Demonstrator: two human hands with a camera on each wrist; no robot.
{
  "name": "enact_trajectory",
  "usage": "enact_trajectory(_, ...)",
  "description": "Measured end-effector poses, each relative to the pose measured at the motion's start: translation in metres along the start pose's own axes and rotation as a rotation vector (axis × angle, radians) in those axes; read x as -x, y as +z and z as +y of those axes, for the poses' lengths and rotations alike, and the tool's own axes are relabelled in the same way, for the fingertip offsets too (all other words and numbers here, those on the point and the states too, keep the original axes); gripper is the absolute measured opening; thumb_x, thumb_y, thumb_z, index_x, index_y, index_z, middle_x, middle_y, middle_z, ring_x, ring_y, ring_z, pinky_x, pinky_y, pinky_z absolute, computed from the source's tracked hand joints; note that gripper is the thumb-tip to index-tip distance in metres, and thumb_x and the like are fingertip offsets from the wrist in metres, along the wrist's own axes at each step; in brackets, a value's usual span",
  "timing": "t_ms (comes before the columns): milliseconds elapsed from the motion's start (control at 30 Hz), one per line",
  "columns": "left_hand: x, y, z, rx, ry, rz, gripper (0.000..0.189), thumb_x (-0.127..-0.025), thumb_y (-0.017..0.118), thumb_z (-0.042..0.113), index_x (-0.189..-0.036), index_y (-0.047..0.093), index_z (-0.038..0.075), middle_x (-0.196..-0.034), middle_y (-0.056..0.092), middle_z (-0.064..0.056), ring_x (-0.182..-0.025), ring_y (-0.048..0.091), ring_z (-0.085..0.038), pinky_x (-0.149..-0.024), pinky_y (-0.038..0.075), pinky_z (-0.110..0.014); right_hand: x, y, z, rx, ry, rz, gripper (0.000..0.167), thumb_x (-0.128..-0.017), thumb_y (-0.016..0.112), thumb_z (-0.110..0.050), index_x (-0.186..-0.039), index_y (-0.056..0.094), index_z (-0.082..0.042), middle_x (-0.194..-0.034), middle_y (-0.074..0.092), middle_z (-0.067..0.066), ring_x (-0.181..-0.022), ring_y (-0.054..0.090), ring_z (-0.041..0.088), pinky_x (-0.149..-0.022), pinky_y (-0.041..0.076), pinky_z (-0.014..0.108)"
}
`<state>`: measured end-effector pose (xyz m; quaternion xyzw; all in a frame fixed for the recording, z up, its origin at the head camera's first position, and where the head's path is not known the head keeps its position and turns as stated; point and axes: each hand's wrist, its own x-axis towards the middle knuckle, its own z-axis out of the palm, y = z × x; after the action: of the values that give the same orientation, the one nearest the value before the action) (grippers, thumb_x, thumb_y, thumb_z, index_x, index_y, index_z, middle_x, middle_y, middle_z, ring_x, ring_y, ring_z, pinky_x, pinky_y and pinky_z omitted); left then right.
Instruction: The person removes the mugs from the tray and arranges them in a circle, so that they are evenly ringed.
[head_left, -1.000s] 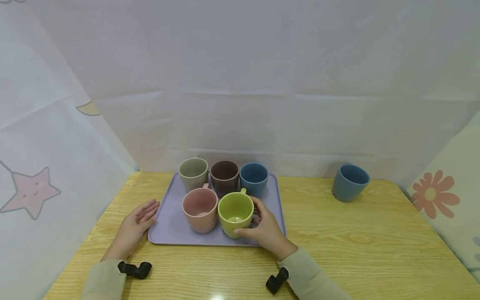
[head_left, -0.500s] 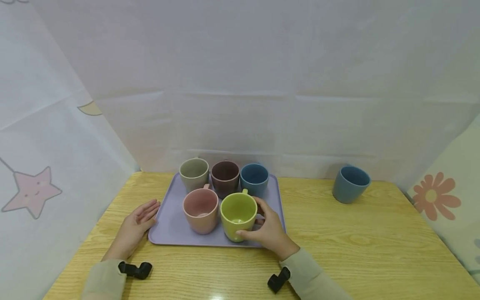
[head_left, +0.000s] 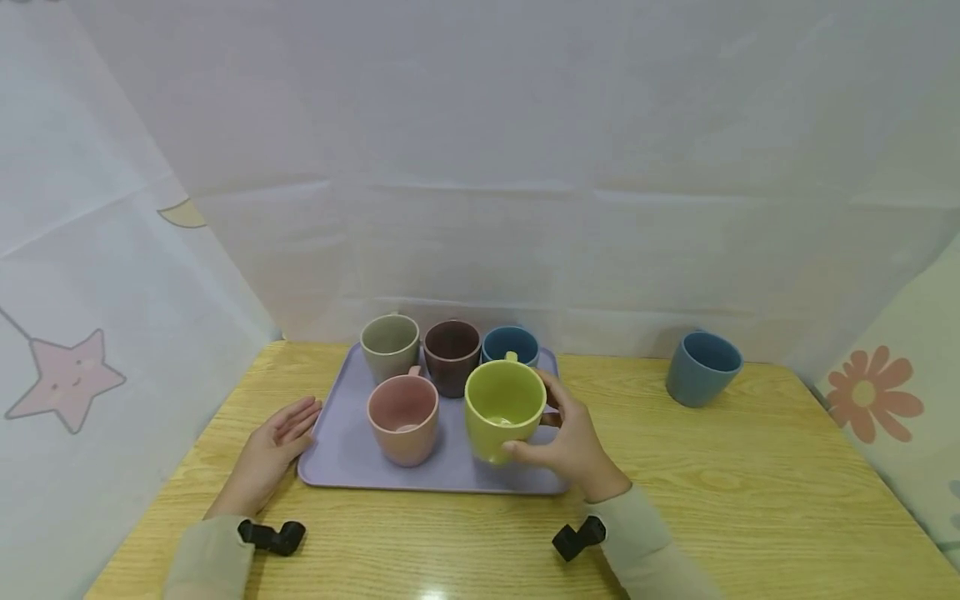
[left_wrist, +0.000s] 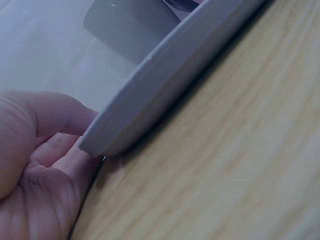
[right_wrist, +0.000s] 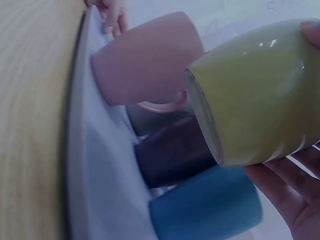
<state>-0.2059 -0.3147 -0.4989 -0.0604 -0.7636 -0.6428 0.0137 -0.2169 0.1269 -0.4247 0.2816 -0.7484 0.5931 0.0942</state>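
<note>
My right hand (head_left: 573, 446) grips a yellow-green mug (head_left: 504, 408) round its side, thumb in front and fingers behind. The right wrist view shows the mug's base lifted clear of the lilac tray (head_left: 360, 477). In the head view this mug overlaps a blue mug (head_left: 507, 340) standing behind it. To its left a pink mug (head_left: 405, 429) stands upright on the tray. My left hand (head_left: 262, 458) rests at the tray's left edge, fingers loosely extended; in the left wrist view its thumb (left_wrist: 67, 112) touches the tray rim (left_wrist: 145, 90).
At the back of the tray, a grey-beige mug (head_left: 390, 350) and a dark brown mug (head_left: 452, 362) stand beside the blue one. Another blue mug (head_left: 693, 379) sits on the wooden table (head_left: 750, 483) at the right. A white cloth (head_left: 480, 208) hangs behind.
My right hand has lifted the yellow-green mug from the tray and moved it rightward, away from the pink mug. The left hand has stayed at the tray's edge.
</note>
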Motion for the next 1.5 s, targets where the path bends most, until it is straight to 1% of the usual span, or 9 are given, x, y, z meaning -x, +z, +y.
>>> enact_trajectory(133, 0.000, 0.000, 0.000, -0.003, -0.007, 0.004, 0.064, -0.105, 0.054, 0.004, -0.157, 0.021, -0.008, -0.159, 0.026, -0.033, -0.128, 0.047, 0.010, -0.100, 0.043, -0.009, -0.002, -0.015, -0.004, 0.006, -0.024, 0.040, 0.089, -0.067, 0.092, -0.005, -0.146, 0.051, -0.006, -0.128, 0.063, 0.014, -0.110, 0.060, 0.021, -0.080, 0.059, 0.027)
enact_trajectory(300, -0.002, 0.000, -0.001, -0.002, -0.015, 0.004, 0.064, -0.104, 0.054, 0.003, -0.158, 0.021, -0.007, -0.159, 0.027, -0.032, -0.130, 0.046, 0.008, -0.100, 0.043, -0.009, -0.006, -0.036, -0.001, 0.027, -0.055, 0.099, 0.087, -0.067, 0.090, 0.002, -0.145, 0.051, -0.006, -0.127, 0.062, 0.016, -0.106, 0.059, 0.015, -0.078, 0.058, 0.022)
enact_trajectory(433, -0.002, -0.001, -0.002, 0.000, -0.009, 0.003, 0.064, -0.104, 0.055, 0.003, -0.158, 0.021, -0.007, -0.159, 0.026, -0.033, -0.129, 0.046, 0.009, -0.100, 0.043, -0.009, -0.008, -0.051, 0.002, 0.055, -0.045, 0.141, 0.087, -0.070, 0.088, 0.005, -0.148, 0.049, -0.005, -0.128, 0.060, 0.016, -0.108, 0.058, 0.012, -0.079, 0.057, 0.019)
enact_trajectory(567, -0.001, -0.002, -0.002, 0.004, -0.013, 0.003, 0.064, -0.104, 0.055, 0.004, -0.158, 0.021, -0.007, -0.159, 0.026, -0.033, -0.129, 0.047, 0.009, -0.100, 0.043, -0.009, -0.008, -0.064, 0.007, 0.055, -0.002, 0.196, 0.086, -0.073, 0.085, 0.008, -0.149, 0.047, -0.004, -0.129, 0.059, 0.013, -0.109, 0.057, 0.010, -0.081, 0.055, 0.017)
enact_trajectory(833, -0.001, -0.003, 0.000, -0.006, -0.040, 0.001, 0.065, -0.105, 0.055, 0.006, -0.159, 0.020, -0.004, -0.161, 0.027, -0.028, -0.138, 0.042, -0.002, -0.101, 0.043, -0.009, -0.008, -0.087, 0.026, 0.034, 0.101, 0.284, 0.085, -0.075, 0.085, 0.006, -0.150, 0.047, -0.006, -0.132, 0.058, 0.014, -0.112, 0.058, 0.012, -0.081, 0.057, 0.017)
enact_trajectory(1000, -0.001, -0.002, 0.000, 0.001, -0.030, 0.000, 0.065, -0.105, 0.055, 0.005, -0.158, 0.021, -0.006, -0.160, 0.026, -0.031, -0.131, 0.045, 0.007, -0.100, 0.043, -0.009, -0.005, -0.097, 0.039, 0.062, 0.189, 0.322, 0.083, -0.077, 0.088, -0.002, -0.149, 0.047, -0.006, -0.135, 0.056, 0.016, -0.115, 0.057, 0.011, -0.083, 0.057, 0.017)
enact_trajectory(1067, -0.001, -0.001, -0.001, 0.006, -0.024, -0.001, 0.065, -0.104, 0.055, 0.004, -0.158, 0.021, -0.007, -0.159, 0.026, -0.032, -0.129, 0.046, 0.010, -0.100, 0.043, -0.009, -0.003, -0.101, 0.043, 0.070, 0.211, 0.343, 0.082, -0.078, 0.088, -0.005, -0.149, 0.048, -0.006, -0.135, 0.054, 0.015, -0.115, 0.056, 0.013, -0.083, 0.057, 0.017)
enact_trajectory(1233, -0.001, -0.002, -0.001, 0.013, -0.017, -0.003, 0.065, -0.104, 0.055, 0.004, -0.158, 0.021, -0.008, -0.159, 0.025, -0.033, -0.128, 0.046, 0.011, -0.100, 0.043, -0.009, -0.001, -0.109, 0.054, 0.107, 0.248, 0.399, 0.081, -0.080, 0.088, -0.011, -0.150, 0.047, -0.008, -0.138, 0.052, 0.012, -0.119, 0.055, 0.020, -0.083, 0.056, 0.015)
enact_trajectory(1500, -0.001, -0.002, -0.003, 0.013, -0.019, 0.001, 0.065, -0.104, 0.056, 0.005, -0.158, 0.021, -0.007, -0.159, 0.025, -0.033, -0.128, 0.047, 0.011, -0.100, 0.043, -0.009, 0.005, -0.116, 0.066, 0.128, 0.339, 0.455, 0.081, -0.082, 0.087, -0.018, -0.152, 0.046, -0.014, -0.143, 0.050, 0.007, -0.125, 0.052, 0.022, -0.086, 0.052, 0.013)
